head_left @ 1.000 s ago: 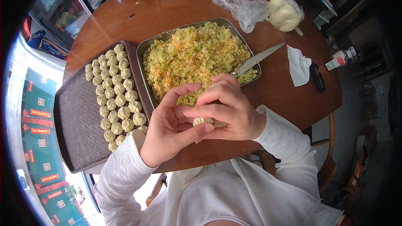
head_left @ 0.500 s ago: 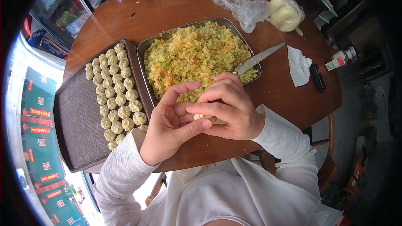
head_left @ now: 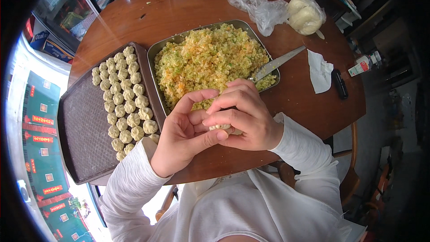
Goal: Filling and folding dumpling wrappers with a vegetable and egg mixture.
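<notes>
Between my two hands, over the table's near edge, sits a small pleated dumpling, mostly covered by fingers. My left hand cups it from the left, thumb laid along its near side. From the right, my right hand closes over it with bent fingers pinching its edge. Just beyond the hands stands a metal tray heaped with chopped yellow, green and orange filling. A flat metal spatula or blade leans on its right corner, its lower end in the filling.
A dark baking tray at left carries rows of finished dumplings on its right side. Farther back lie a crumpled plastic bag and a bagged lump of dough. A white tissue and a black object lie at right.
Both hands stay in nearly the same place. My left fingers and thumb have shifted slightly right, and less of the dumpling shows between the fingers.
</notes>
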A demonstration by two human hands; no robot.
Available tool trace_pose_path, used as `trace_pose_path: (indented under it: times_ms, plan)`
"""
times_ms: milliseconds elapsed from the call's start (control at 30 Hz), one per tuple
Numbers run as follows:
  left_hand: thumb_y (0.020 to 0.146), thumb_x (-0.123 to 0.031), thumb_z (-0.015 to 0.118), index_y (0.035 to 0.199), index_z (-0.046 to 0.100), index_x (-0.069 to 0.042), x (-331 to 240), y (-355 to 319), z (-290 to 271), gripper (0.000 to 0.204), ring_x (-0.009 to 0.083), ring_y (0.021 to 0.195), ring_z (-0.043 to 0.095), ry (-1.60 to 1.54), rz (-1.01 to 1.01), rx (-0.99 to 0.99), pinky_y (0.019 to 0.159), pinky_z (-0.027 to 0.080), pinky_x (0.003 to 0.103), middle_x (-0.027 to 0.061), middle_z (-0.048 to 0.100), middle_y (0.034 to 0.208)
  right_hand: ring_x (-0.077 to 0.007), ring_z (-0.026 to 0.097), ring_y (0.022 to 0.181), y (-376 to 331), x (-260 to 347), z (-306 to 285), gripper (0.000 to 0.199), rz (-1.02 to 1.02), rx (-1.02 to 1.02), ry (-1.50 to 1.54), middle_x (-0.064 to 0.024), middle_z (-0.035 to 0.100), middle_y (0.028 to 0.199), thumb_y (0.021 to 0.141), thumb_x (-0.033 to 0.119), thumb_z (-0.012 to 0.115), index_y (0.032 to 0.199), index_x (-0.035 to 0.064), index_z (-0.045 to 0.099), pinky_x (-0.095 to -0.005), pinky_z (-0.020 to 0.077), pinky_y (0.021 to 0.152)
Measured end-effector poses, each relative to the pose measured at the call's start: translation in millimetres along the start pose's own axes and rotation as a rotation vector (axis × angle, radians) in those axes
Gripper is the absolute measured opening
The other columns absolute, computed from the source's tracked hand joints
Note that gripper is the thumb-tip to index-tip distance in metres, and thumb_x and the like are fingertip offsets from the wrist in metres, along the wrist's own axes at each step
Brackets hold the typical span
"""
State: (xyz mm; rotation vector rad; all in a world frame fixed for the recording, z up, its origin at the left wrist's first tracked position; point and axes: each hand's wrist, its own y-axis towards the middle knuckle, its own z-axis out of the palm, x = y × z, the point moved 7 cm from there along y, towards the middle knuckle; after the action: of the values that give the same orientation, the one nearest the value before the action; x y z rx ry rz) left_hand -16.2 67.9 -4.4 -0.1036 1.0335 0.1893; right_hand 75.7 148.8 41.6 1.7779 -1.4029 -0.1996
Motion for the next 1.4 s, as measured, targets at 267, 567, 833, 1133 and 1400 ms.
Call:
trace_pose_path:
  times_ms: [267,567,833,1133,1400]
  plan:
    - [0.085,0.005,0.072,0.137,0.036,-0.003,1,-1,1,0.064,0.0141,0.102,0.065,0.012,-0.038,-0.018,0.091,0.053,0.027,0.0087,0.067,0.108,-0.0243,0.057,0.096,-2,-6,-1,0.035,0.035,0.004,0.037,-0.0036,0.059,0.106,0.072,0.022,0.083,0.098,0.0121,0.063,-0.0430,0.0438,0.087]
    - [0.084,0.007,0.072,0.134,0.038,-0.003,-4,-3,0,0.062,0.0155,0.102,0.065,0.044,-0.005,-0.033,0.089,0.056,0.029,0.0111,0.068,0.108,-0.0234,0.055,0.094,5,-1,-7,0.037,0.040,0.040,0.119,-0.0032,0.059,0.104,0.070,0.017,0.084,0.102,0.0117,0.067,-0.0409,0.0435,0.088]
    - [0.082,0.010,0.072,0.135,0.037,-0.003,-2,-2,2,0.063,0.0162,0.105,0.065,0.058,-0.003,0.005,0.093,0.055,0.030,0.0116,0.067,0.110,-0.0227,0.056,0.092,-1,-6,-5,0.031,0.042,0.002,0.130,-0.0022,0.060,0.102,0.070,0.017,0.083,0.098,0.0123,0.069,-0.0402,0.0434,0.087]
    - [0.082,0.011,0.070,0.136,0.038,-0.003,-3,-3,4,0.064,0.0146,0.105,0.064,0.092,-0.027,0.005,0.088,0.056,0.027,0.0104,0.066,0.109,-0.0265,0.055,0.096,-1,-2,-1,0.032,-0.001,0.060,0.080,-0.0022,0.056,0.104,0.069,0.021,0.080,0.098,0.0141,0.066,-0.0426,0.0421,0.086]
    - [0.082,0.009,0.071,0.139,0.034,-0.006,1,-5,3,0.069,0.0136,0.099,0.066,0.081,-0.019,0.044,0.084,0.055,0.025,0.0107,0.065,0.108,-0.0273,0.054,0.099,1,4,2,0.035,-0.005,0.069,0.097,-0.0045,0.056,0.109,0.071,0.024,0.080,0.099,0.0121,0.063,-0.0448,0.0427,0.089]
